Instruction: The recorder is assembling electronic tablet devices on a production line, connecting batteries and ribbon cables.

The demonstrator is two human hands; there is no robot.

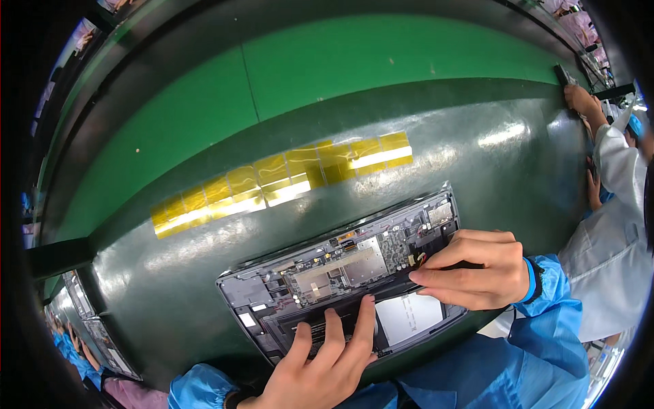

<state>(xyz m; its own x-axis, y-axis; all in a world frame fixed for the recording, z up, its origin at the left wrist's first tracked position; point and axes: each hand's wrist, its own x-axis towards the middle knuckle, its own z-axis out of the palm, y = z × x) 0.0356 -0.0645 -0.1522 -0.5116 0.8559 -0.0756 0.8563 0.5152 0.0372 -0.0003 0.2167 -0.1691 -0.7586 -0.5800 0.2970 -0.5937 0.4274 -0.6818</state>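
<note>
Resting left grip (313, 375) spread-fingered on black battery (349, 327) inside laptop (248, 290), holding right grip (480, 273) by thin wires (421, 258), can't tell if clamped. Could rip those by yanking tbh.

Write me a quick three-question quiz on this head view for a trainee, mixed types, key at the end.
1. Multiple choice: where does the row of yellow film pieces lie?
A) On top of the opened device
B) On the green work surface, beyond the device
C) Under the left hand

2. True or false: the left hand lies over the black panel on the device's near side.

3. Short answer: which of the wearer's hands is nearer the small coloured wires by the circuit board?

Key: 1. B; 2. True; 3. The right hand.
</note>
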